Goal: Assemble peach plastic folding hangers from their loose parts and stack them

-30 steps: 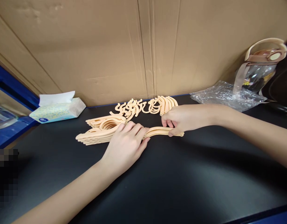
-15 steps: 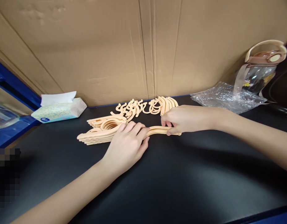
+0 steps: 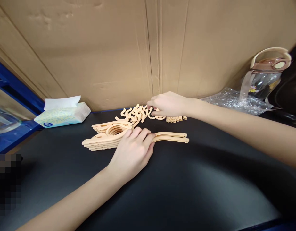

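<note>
A stack of peach plastic hanger pieces [image 3: 104,141] with curved openings lies left of centre on the black table. Over its right end my left hand [image 3: 133,147] rests, its fingers wrapped round two slim curved hanger arms [image 3: 173,137] that stick out to the right, side by side. My right hand [image 3: 168,104] is above a loose pile of peach hanger hooks [image 3: 138,112] at the back, thumb and fingers apart, nothing visible between them. It partly covers the pile's right side and a row of other hanger arms [image 3: 176,119].
A tissue pack [image 3: 63,115] lies at the back left beside a blue frame [image 3: 15,96]. Crumpled clear plastic [image 3: 225,101] and a drinking bottle [image 3: 267,77] with a handle stand at the back right. Brown cardboard [image 3: 102,54] walls off the rear.
My right hand has let go of the hanger arms and moved back and left to the hooks. My left hand keeps its place at the stack; the view has shifted slightly.
</note>
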`<state>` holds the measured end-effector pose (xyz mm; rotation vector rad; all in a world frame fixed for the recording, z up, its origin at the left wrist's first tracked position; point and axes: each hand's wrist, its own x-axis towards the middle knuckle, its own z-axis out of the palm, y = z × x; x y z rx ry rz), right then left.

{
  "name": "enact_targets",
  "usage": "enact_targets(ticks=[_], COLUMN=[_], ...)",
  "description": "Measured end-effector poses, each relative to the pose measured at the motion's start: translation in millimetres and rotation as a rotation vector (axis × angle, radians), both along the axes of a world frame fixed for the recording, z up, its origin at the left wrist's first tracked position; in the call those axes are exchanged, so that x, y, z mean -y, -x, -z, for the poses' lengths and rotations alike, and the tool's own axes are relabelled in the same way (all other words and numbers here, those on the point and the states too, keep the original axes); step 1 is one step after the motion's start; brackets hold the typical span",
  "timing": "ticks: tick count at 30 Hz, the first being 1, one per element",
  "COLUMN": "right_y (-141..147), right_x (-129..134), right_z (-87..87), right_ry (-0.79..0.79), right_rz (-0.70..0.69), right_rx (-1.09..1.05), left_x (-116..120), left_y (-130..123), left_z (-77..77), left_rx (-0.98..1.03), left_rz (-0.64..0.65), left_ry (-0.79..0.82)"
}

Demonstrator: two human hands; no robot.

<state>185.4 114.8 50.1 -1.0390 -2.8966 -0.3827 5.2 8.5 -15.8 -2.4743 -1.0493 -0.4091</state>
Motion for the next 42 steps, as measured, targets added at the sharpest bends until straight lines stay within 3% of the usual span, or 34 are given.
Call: enact_targets(ticks=[4, 12, 24, 30, 37, 42], right_y=[24, 56, 68, 49, -6, -36], right_x=[-22, -39, -50, -47, -35, 5], right_z=[10.2, 15.1, 24.8, 8.5, -21.8, -23.3], right_ry=[-0.153, -0.173, -0.303, -0.362, -0.494, -0.344], right_rz=[-0.090, -0.211, -0.337, -0.309, -0.145, -0.115], right_rx=[0.038, 0.146, 0.266, 0.279, 0.274, 0.097], left_x=[1, 1, 1, 1, 0, -1], left_y=[0, 0, 0, 2, 1, 1], left_z=[0.2, 0.2, 0.6, 0.5, 2.6, 3.6], left_rx=[0.009, 0.013, 0.003, -0.001, 0.010, 0.001], left_rz=[0.008, 0.020, 0.012, 0.013, 0.021, 0.029], left_ry=[0.004, -0.002, 0.010, 0.034, 0.047, 0.025])
